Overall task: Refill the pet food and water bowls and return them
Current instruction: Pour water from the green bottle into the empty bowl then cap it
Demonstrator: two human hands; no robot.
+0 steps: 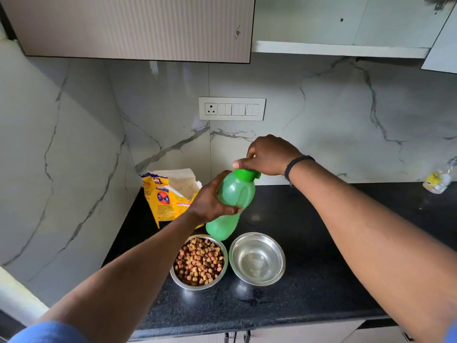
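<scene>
1. The black bench [321, 256] ran along a marble wall and carried everything; its dark top was speckled and shiny, with what looked like a small wet patch in front of the bowls.
2. The green bottle [232, 206] was the main thing in play. It was held up off the bench, tilted, with its long axis running from the base low and near the person up to the cap end, which leaned away and to the right. The base hung just above the gap behind the two bowls.
3. The left hand [210, 201] had its fingers wrapped tight round the bottle's middle, carrying the weight.
4. The right hand [269, 155] sat on top, fingers pinched closed on the green cap [244, 174]. So that hand was nearer the lid; I'd guess the cap was being twisted, though I couldn't tell which way.
5. The yellow food bag [163, 199] stood open at the back left, partly behind the left hand.
6. The food bowl [199, 262] was full of kibble, just left of the water bowl [257, 258], rims near touching.
7. The water bowl seemed to have clear water in it already, so my read was the pouring was done and carrying both bowls back was what remained.
8. A small clear bottle [439, 178] sat far right, well apart.
</scene>
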